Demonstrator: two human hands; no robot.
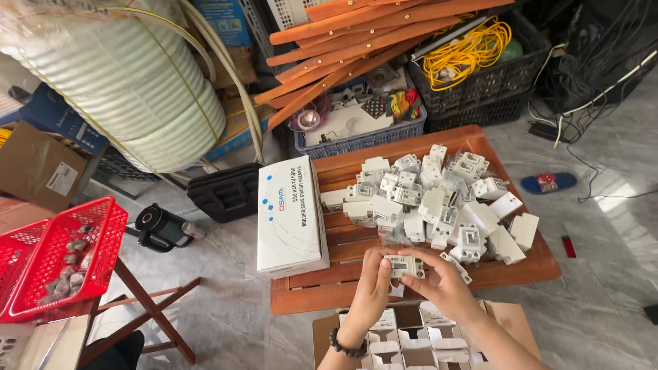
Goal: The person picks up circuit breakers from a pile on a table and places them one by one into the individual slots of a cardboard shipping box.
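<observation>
While many white breakers remain heaped on the worktop, left hand and right hand both grip one breaker above a partly filled carton.

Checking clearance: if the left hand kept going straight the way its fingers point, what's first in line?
The left hand points up-right; past the small white breaker it already holds comes the pile of white breakers on the wooden table. Depth is unclear, so it might pass above them.

Slatted wooden table carries white breakers; long white box.

Box on table left, breaker pile right, carton in front, basket far left.
</observation>
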